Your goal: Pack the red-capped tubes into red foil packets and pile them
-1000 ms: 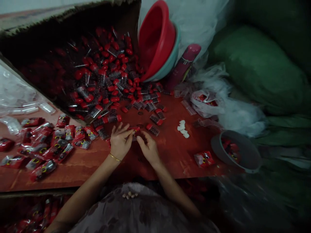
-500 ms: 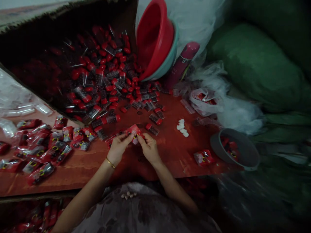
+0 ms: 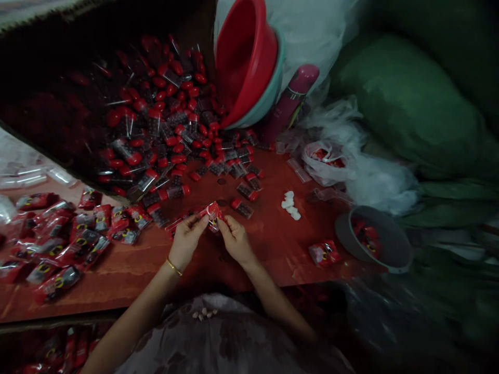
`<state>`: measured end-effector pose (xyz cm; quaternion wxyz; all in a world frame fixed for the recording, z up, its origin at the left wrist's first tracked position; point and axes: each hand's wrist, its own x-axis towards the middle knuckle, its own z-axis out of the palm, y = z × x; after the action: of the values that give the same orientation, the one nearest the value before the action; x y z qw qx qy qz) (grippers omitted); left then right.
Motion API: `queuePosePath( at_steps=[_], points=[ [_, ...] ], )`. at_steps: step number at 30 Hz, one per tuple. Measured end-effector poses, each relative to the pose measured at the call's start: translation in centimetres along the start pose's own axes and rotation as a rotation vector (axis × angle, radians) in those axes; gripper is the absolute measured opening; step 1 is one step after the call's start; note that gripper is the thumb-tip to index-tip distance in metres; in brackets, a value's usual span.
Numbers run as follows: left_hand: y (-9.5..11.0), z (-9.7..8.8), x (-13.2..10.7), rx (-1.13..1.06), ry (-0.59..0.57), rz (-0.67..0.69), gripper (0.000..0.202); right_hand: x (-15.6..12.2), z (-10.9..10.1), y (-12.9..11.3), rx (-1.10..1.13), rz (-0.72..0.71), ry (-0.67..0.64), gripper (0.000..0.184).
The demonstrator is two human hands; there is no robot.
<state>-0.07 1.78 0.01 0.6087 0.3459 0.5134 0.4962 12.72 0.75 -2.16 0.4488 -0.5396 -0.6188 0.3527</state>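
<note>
Between my two hands is a small red printed plastic packet [image 3: 212,210], held up just above the red tabletop [image 3: 268,249]. My left hand [image 3: 187,236] pinches its left side with thumb and fingers; a gold bracelet circles that wrist. On the packet's right edge my right hand [image 3: 236,236] has a pinch grip too. More flat red packets [image 3: 177,223] lie just behind the left hand. Clear, dark-filled small bottles with red caps [image 3: 241,207] lie beyond the fingers. What the packet contains is hard to make out.
A tipped carton [image 3: 74,179] spills capped bottles onto the table. Filled red packets [image 3: 58,244] pile at left. Red and teal basins [image 3: 268,62] lean behind, beside a pink flask [image 3: 290,98]. White pieces [image 3: 290,205], a single packet [image 3: 324,253] and a grey bowl [image 3: 351,239] sit at right.
The view has shifted slightly, moving most things a little left in the picture. Both hands still pinch the packet, which shows more of its printed face between the fingers.
</note>
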Motion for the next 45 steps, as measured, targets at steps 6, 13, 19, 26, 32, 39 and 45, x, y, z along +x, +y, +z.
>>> queuePosePath(
  at_steps=[6,13,19,26,32,39,45],
  points=[
    [0.5,0.2,0.2,-0.101,0.037,-0.147,0.037,0.5,-0.7,-0.1,-0.211,-0.064,-0.029,0.038],
    [0.8,-0.6,0.8,-0.263,0.100,-0.266,0.041,2.2,-4.8,2.4,-0.772,-0.084,0.181,0.039],
    [0.5,-0.5,0.7,-0.324,0.063,-0.300,0.039,1.9,-5.8,5.0,-0.861,0.003,0.076,0.032],
    [0.9,-1.2,0.8,-0.326,0.042,-0.326,0.036,-1.1,-6.3,2.5,-0.363,-0.087,0.048,0.035],
    [0.9,-0.6,0.5,-0.242,0.000,-0.280,0.039,-3.2,-6.7,-0.7,-0.272,-0.140,-0.055,0.035],
    [1.2,0.1,-0.2,-0.149,-0.007,-0.178,0.040,-2.9,-5.7,-1.0,-0.274,-0.167,-0.081,0.034],
    [0.7,0.2,-0.3,-0.156,-0.055,-0.154,0.037,-2.9,-4.7,-0.8,-0.306,-0.158,-0.030,0.034]
  ],
)
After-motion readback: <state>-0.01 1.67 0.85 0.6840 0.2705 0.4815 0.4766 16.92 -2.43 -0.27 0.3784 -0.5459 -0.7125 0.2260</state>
